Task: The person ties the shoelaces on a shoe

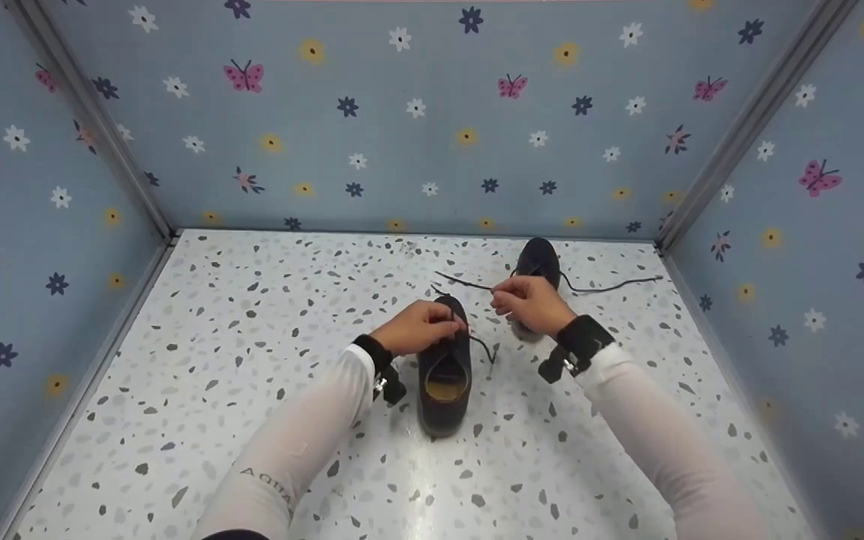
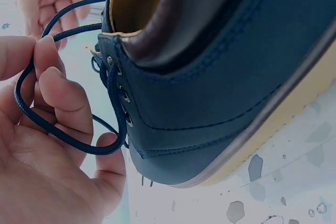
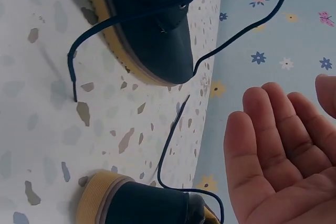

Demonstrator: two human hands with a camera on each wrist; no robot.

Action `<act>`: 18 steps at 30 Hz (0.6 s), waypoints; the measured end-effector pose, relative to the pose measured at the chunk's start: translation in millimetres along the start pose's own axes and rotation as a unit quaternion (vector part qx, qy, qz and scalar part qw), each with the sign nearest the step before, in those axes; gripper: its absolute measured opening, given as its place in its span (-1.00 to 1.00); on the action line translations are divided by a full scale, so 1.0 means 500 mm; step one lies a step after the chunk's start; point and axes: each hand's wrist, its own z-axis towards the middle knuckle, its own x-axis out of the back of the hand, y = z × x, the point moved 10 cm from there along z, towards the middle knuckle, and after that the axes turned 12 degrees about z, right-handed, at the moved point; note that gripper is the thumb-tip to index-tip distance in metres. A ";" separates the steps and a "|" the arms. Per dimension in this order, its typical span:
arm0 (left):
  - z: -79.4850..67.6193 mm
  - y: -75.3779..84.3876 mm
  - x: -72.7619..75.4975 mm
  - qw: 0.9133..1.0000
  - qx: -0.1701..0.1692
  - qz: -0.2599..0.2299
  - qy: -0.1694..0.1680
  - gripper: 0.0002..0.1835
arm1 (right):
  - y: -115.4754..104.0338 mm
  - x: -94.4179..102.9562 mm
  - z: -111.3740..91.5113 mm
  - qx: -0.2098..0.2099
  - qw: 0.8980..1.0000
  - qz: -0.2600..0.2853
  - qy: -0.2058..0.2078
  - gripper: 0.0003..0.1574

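A dark blue lace-up shoe point(image 1: 443, 414) with a pale sole stands on the floor, toe pointing away from me. My left hand point(image 1: 421, 328) is over its front, pinching its shoelace point(image 2: 79, 144) between thumb and fingertips. That lace bends in a loop in the left wrist view, and one loose end hangs beside the shoe. Farther off to the right stands the matching shoe point(image 1: 538, 257), partly covered by my right hand point(image 1: 529, 304). In the right wrist view the fingers point(image 3: 257, 140) of the right hand are relaxed, thumb apart, holding nothing.
The second shoe's lace point(image 1: 616, 288) spreads across the speckled floor point(image 1: 252, 360) on both sides of it. Blue flower-patterned panels point(image 1: 387, 127) enclose the floor at the back, left and right. Each wrist wears a black strap point(image 1: 586, 341) with a small camera.
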 end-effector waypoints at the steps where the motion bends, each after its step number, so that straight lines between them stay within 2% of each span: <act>1: 0.000 0.000 0.001 1.000 0.001 0.000 0.001 -0.77 | 0.001 0.001 -0.006 0.000 1.000 -0.009 -0.001 -0.68; 4: 0.000 0.000 0.001 1.000 0.004 0.005 0.000 -0.77 | 0.004 -0.006 -0.025 0.006 0.999 -0.048 -0.016 -0.72; 6: 0.001 -0.001 0.000 1.000 0.004 0.008 -0.002 -0.76 | 0.004 -0.016 -0.037 0.017 0.994 -0.100 -0.030 -0.71; 11: 0.002 -0.001 -0.002 1.000 0.007 0.006 -0.007 -0.73 | 0.000 -0.055 -0.058 0.070 0.973 -0.208 -0.075 -0.67; 15: 0.001 0.003 -0.001 1.000 0.009 0.009 -0.005 -0.74 | -0.002 -0.077 -0.069 0.105 0.962 -0.232 -0.096 -0.66; 18: -0.001 0.006 0.000 1.000 0.004 0.015 -0.002 -0.75 | 0.004 -0.088 -0.074 0.116 0.955 -0.252 -0.103 -0.66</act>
